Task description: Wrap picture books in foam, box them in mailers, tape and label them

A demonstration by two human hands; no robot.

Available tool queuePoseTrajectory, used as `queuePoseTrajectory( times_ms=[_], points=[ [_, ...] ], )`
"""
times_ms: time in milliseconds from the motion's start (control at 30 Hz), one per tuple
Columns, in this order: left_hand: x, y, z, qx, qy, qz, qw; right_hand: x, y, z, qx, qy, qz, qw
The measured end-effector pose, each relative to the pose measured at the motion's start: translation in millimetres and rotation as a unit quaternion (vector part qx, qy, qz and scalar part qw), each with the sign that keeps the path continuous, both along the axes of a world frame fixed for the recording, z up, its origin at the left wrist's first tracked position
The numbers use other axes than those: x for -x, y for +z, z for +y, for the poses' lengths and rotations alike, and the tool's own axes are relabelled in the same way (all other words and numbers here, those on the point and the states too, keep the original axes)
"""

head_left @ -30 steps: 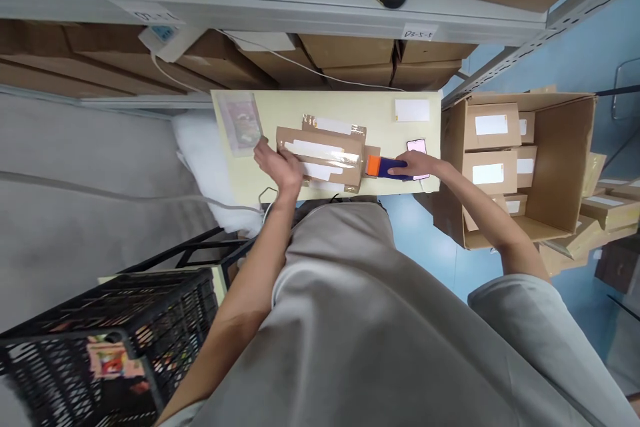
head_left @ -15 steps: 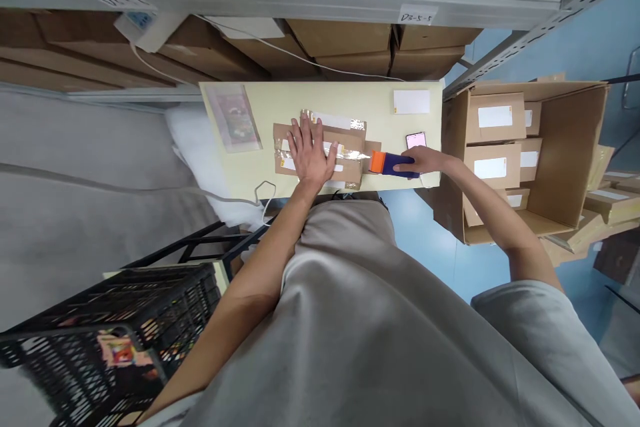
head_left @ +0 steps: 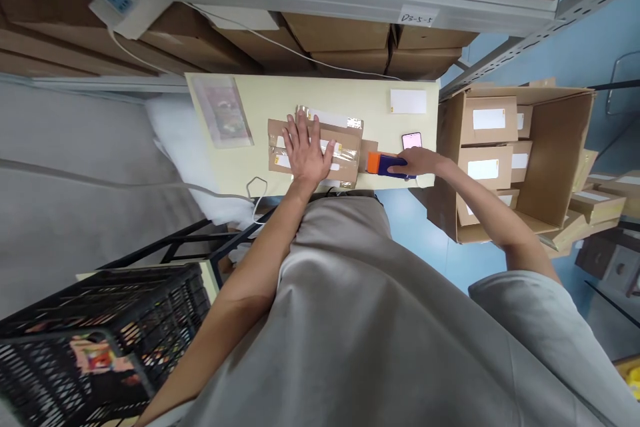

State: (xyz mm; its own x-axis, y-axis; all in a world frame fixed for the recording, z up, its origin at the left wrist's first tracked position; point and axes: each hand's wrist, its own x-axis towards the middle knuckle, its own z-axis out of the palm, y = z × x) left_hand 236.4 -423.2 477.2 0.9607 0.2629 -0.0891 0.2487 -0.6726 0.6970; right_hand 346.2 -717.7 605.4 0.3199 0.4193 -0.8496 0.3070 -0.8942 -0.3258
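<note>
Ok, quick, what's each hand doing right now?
Left hand: open, fingers spread, palm down on the taped cardboard box.
Right hand: closed, holding the blue-and-orange tool.

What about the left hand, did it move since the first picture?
Yes. Judged against the table, the left hand has moved to the right, from the left end of the box onto its top.
</note>
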Motion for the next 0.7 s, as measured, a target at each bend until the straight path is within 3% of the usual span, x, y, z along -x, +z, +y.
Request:
queuePoseTrajectory(
  times_ms=[100,233,400,567,700],
  points=[
    [1,-0.3,-1,0.012,0.001,-0.008,1.000,24,7.2,24,0.063,-0.012,-0.080,0.995],
    [1,-3.1,-1,0.014,-0.009,-0.019,1.000,52,-3.0,51,0.117,-0.019,-0.162,0.980],
    [2,-4.1,0,0.005,-0.018,-0.022,1.000,69,-11.0,59,0.177,-0.049,-0.219,0.958],
    [2,9.1,2,-0.001,-0.009,-0.024,1.000,66,25.5,77,0.138,-0.119,-0.319,0.930],
    [-13,40.7,9,0.049,0.057,-0.012,0.997,46,72.5,111,0.040,-0.164,-0.382,0.909]
  ],
)
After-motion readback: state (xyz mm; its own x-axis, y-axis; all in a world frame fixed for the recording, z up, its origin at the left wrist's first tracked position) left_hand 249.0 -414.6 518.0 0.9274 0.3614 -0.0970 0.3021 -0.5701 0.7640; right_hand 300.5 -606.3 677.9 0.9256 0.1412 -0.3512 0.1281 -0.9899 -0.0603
